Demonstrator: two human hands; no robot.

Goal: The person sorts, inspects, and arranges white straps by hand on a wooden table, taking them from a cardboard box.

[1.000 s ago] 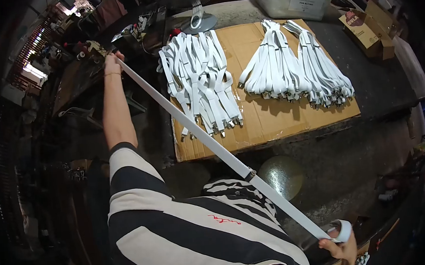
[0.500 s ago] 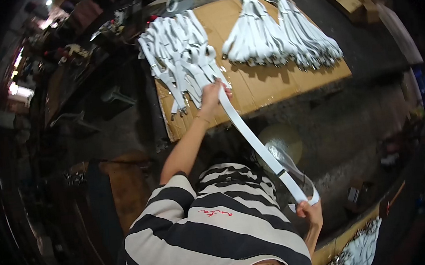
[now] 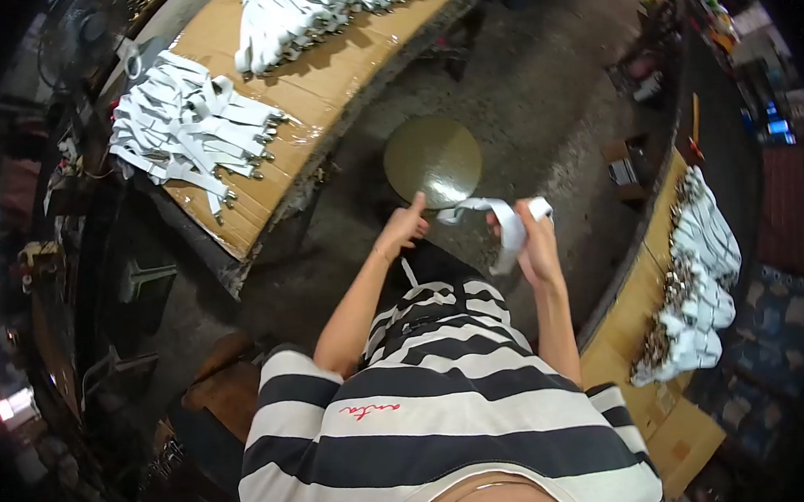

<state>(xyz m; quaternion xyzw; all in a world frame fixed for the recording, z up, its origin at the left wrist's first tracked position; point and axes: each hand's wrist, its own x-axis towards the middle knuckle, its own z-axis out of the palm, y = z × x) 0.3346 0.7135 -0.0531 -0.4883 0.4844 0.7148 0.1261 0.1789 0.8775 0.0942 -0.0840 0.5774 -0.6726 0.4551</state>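
Note:
White elastic suspenders (image 3: 511, 231) hang bunched and looped from my right hand (image 3: 538, 243), whose fingers are closed round them in front of my waist. One loose end reaches left, over the edge of a round stool seat (image 3: 433, 160). My left hand (image 3: 405, 226) is a short way to the left of that end; a finger or thumb stretches upward and no strap shows in it. At the upper left, a pile of white suspenders (image 3: 192, 121) with metal clips lies on a cardboard-covered table (image 3: 303, 99).
Another bundle of white suspenders (image 3: 311, 15) lies farther back on the same table. At the right, more white straps with clips (image 3: 702, 277) lie on a second cardboard-topped surface (image 3: 641, 272). A small open box (image 3: 626, 165) stands on the floor.
My view has swung to the right. My left hand has left the pile and come back towards my waist. The strap, stretched between both hands before, is now gathered in my right hand.

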